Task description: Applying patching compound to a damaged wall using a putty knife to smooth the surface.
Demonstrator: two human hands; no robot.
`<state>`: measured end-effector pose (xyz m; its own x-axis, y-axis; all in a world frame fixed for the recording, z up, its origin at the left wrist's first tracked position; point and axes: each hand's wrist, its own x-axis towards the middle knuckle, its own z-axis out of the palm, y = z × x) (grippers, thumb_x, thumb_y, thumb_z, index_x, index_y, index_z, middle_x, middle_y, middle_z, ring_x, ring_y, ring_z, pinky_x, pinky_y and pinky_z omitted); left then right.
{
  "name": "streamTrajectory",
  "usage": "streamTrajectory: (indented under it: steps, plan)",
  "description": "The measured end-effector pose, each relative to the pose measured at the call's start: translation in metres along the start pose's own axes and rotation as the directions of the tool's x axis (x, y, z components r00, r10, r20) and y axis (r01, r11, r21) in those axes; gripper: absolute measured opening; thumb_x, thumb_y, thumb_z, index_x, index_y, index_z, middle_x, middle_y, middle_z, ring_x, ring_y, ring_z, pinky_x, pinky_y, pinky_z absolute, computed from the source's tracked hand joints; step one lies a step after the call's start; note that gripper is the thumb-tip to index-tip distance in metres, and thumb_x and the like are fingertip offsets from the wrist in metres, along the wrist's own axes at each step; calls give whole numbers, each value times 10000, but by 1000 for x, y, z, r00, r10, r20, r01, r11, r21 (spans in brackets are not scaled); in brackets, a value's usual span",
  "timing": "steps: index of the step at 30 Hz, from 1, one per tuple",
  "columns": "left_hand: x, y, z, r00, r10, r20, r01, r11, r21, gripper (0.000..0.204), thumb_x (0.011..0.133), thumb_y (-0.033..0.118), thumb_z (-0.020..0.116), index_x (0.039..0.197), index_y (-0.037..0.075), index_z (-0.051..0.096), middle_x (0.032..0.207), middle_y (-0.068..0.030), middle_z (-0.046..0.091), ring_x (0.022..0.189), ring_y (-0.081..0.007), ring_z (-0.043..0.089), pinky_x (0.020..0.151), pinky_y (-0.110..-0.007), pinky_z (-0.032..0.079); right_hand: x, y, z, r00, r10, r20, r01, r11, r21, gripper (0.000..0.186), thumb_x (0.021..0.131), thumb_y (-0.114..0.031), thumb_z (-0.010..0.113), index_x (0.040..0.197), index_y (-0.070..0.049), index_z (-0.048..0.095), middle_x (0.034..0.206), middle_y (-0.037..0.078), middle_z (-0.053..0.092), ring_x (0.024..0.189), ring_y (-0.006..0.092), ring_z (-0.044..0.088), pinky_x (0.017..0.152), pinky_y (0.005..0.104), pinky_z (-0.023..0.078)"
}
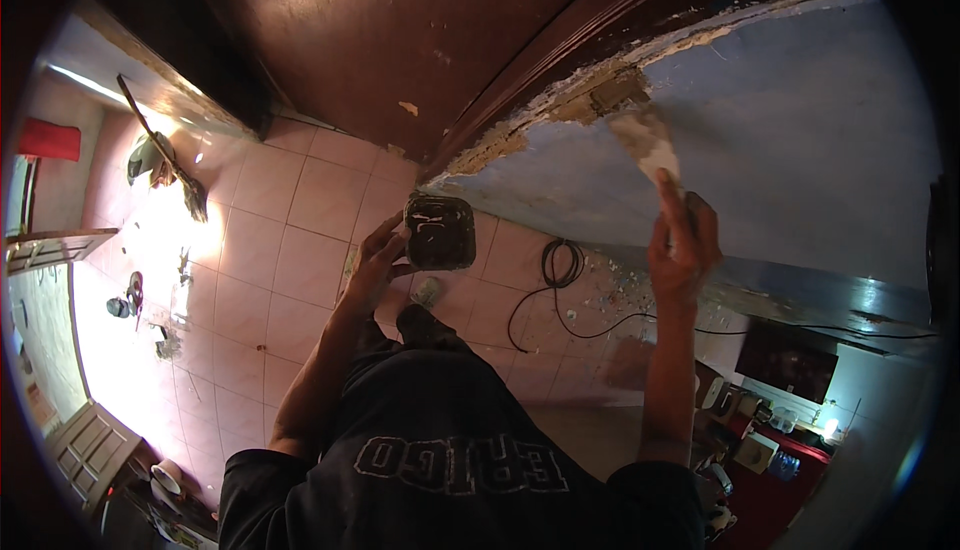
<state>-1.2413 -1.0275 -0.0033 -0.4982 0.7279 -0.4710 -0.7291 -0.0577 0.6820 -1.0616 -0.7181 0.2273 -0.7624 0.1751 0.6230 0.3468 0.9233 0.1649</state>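
Observation:
My left hand grips a square black tub by its left side; pale streaks show inside it. Raised against the wall, my right hand is closed around the pale handle of a paintbrush. The brush's dark tip touches the rough, brownish strip of broken plaster that runs along the dark wooden frame. Around the tip the strip looks darker. Below the strip is the blue-grey wall.
Pink floor tiles lie below, with a coiled black cable and scattered debris beside the wall. A broom leans at the far left. At lower right stand a dark screen and a red-covered table with objects on it.

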Motion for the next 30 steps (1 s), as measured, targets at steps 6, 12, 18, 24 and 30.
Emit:
streamTrajectory:
  steps: [6, 12, 18, 24, 30]
  plan:
    - [-1, 0, 0, 1000, -16, 19, 15, 999, 31, 516, 1060, 267, 580, 1516, 50, 473, 1325, -91, 649, 1157, -185, 668, 886, -383, 616, 8, -21, 38, 995, 57, 82, -51, 996, -67, 662, 781, 59, 723, 1323, -320, 715, 994, 8, 658, 812, 205, 631, 652, 360, 577]
    - [-6, 0, -7, 1000, -3, -1, 3, 1000, 13, 510, 1059, 268, 581, 1508, 46, 483, 1324, -91, 650, 1155, -188, 669, 882, -380, 616, -26, -6, 27, 997, 62, 35, -60, 996, -69, 662, 777, 47, 740, 1323, -326, 714, 995, 9, 657, 802, 205, 627, 635, 347, 569]
    - [-6, -2, -8, 1000, -25, -12, 26, 999, 28, 516, 1057, 267, 586, 1509, 42, 479, 1311, -91, 655, 1149, -191, 674, 885, -370, 610, -16, -35, 58, 997, 69, 47, -68, 998, -12, 660, 791, 50, 723, 1324, -339, 713, 1000, 18, 648, 811, 215, 627, 635, 345, 568]
    - [-10, 8, -4, 1000, -10, -12, 11, 999, 35, 565, 1041, 305, 623, 1534, 79, 465, 1146, -63, 692, 1091, -181, 691, 903, -403, 601, -35, -8, 67, 998, 55, 5, -55, 997, -50, 654, 796, 57, 720, 1329, -323, 714, 1001, 16, 646, 812, 214, 625, 645, 339, 565]
    - [-11, 3, -16, 999, -11, -35, 11, 1000, 10, 512, 1057, 258, 589, 1512, 51, 479, 1255, -73, 677, 1092, -163, 688, 866, -346, 609, -41, -22, 66, 998, 53, -27, -52, 998, 46, 628, 814, 53, 706, 1321, -319, 720, 1009, 20, 647, 809, 217, 624, 662, 350, 566]
